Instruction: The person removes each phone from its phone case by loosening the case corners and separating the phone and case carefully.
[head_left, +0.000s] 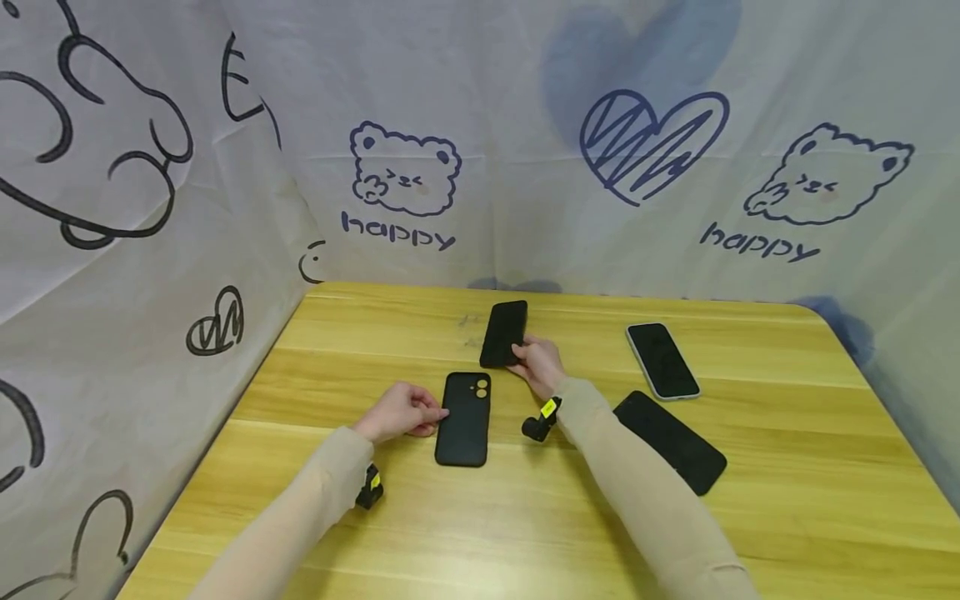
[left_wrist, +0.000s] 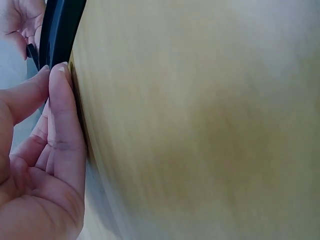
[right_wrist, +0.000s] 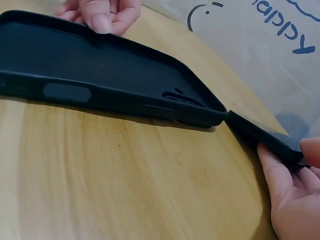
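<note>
A black phone case (head_left: pixel 462 433) lies on the table with its hollow inner side up and its camera cutouts at the far end. My left hand (head_left: pixel 405 411) pinches the case's left edge; in the left wrist view thumb and forefinger meet on the black rim (left_wrist: pixel 62 30). Farther back, my right hand (head_left: pixel 538 364) grips a black phone (head_left: pixel 504 333) by its right side near the lower end. The right wrist view has that phone (right_wrist: pixel 260 132) tilted beside the case's camera end, thumb above and fingers beneath.
To the right, a phone with a pale frame (head_left: pixel 663 360) lies screen up. Nearer, another black phone (head_left: pixel 671 442) lies partly behind my right sleeve (head_left: pixel 630 475). Cloth with drawings (head_left: pixel 517 208) hangs behind the wooden table (head_left: pixel 810 467) and along its left side.
</note>
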